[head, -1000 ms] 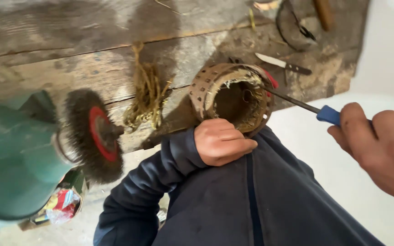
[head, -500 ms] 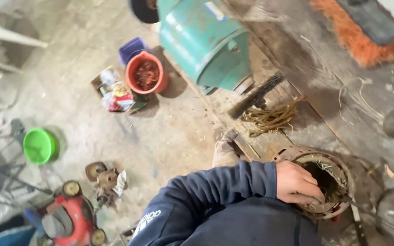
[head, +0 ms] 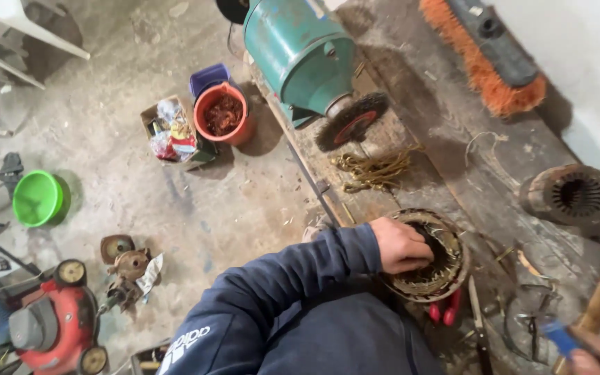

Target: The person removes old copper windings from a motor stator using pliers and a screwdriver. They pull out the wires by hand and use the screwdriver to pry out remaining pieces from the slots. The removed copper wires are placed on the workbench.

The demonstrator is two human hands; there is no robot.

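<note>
On the worn wooden table (head: 453, 139), just below a tangle of wire (head: 373, 169) and the green grinder (head: 300, 52), the left hand (head: 401, 244) clamps the rim of a round motor stator (head: 432, 257), while the right hand (head: 595, 357), at the frame's corner, grips a blue-handled tool (head: 557, 337).

Stator ring (head: 433, 267): round, rusty metal shell, hollow centre packed with dull copper-coloured windings (some strands frayed along the rim). Lies flat, open face up, on the worn wooden bench (head: 453, 173), near its front edge. Blue-handled tool (head: 559, 337): only the handle shows, lower right.
</note>
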